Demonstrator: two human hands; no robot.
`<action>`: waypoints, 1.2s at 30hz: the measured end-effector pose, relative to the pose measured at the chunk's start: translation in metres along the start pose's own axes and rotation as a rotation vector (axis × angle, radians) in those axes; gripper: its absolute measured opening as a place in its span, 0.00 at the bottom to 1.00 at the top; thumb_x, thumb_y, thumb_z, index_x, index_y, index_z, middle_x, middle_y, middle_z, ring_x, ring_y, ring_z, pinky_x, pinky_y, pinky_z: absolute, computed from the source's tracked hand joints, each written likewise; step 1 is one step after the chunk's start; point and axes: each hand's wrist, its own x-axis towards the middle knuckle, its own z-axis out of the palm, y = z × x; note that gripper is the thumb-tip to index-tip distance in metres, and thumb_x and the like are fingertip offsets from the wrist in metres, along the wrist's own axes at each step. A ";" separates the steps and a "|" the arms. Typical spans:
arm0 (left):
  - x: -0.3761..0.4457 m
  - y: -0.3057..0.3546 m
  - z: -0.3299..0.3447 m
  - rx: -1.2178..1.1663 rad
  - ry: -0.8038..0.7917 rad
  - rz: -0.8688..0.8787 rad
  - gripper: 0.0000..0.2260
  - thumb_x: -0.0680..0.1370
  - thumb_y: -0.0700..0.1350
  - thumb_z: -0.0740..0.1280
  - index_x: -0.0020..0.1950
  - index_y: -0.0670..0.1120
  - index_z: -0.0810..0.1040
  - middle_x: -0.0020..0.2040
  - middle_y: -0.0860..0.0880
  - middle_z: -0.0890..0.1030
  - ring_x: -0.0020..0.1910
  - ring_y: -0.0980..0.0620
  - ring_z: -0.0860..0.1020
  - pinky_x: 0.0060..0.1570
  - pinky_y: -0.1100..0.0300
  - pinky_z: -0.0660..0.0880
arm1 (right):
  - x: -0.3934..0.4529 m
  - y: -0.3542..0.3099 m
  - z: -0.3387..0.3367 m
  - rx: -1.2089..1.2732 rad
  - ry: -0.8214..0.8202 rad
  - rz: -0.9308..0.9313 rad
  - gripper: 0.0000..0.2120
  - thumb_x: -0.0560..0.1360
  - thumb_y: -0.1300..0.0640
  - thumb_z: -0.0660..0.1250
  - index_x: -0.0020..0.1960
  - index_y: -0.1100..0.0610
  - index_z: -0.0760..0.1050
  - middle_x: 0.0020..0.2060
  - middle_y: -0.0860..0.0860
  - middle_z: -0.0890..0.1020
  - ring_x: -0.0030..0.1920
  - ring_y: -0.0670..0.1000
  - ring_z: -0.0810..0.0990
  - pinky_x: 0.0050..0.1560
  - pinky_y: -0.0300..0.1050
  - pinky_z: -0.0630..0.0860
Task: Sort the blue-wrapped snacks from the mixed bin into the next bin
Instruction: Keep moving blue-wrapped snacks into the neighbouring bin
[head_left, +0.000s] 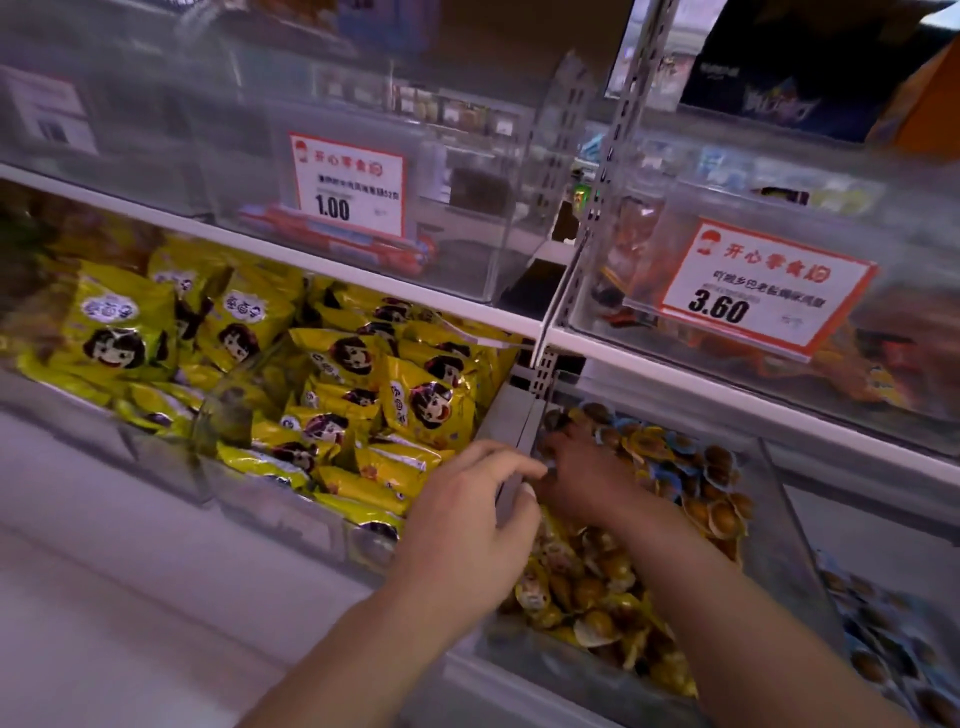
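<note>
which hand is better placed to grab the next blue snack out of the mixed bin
Right. The right hand is already down among the snacks in the mixed bin, next to blue-wrapped snacks. The left hand is over the bin's left wall, beside the yellow packets.

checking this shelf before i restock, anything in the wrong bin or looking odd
Yes. In the mixed bin a few blue-wrapped snacks sit among the yellow-wrapped ones, near the back, beside the right hand. The next bin to the right holds mostly blue ones. Nothing looks spilled or damaged.
</note>
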 end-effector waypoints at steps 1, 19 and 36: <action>-0.001 0.000 -0.001 -0.005 0.000 0.005 0.13 0.75 0.50 0.60 0.55 0.56 0.82 0.53 0.64 0.76 0.55 0.63 0.76 0.55 0.61 0.75 | -0.007 0.001 0.000 0.000 0.063 -0.054 0.24 0.75 0.46 0.66 0.70 0.50 0.70 0.67 0.55 0.69 0.64 0.60 0.74 0.60 0.48 0.73; -0.007 0.037 0.062 -0.043 -0.179 0.127 0.23 0.77 0.68 0.56 0.72 0.66 0.61 0.68 0.68 0.64 0.65 0.68 0.67 0.59 0.67 0.67 | -0.122 0.051 -0.051 2.199 0.121 0.241 0.06 0.74 0.58 0.58 0.44 0.61 0.70 0.34 0.58 0.72 0.31 0.53 0.71 0.28 0.40 0.72; 0.000 0.079 0.153 -0.339 -0.170 0.135 0.29 0.64 0.57 0.79 0.63 0.64 0.76 0.63 0.60 0.75 0.63 0.58 0.77 0.61 0.58 0.74 | -0.182 0.091 -0.061 2.144 0.296 0.286 0.11 0.79 0.61 0.61 0.57 0.64 0.78 0.48 0.64 0.83 0.43 0.58 0.84 0.32 0.42 0.73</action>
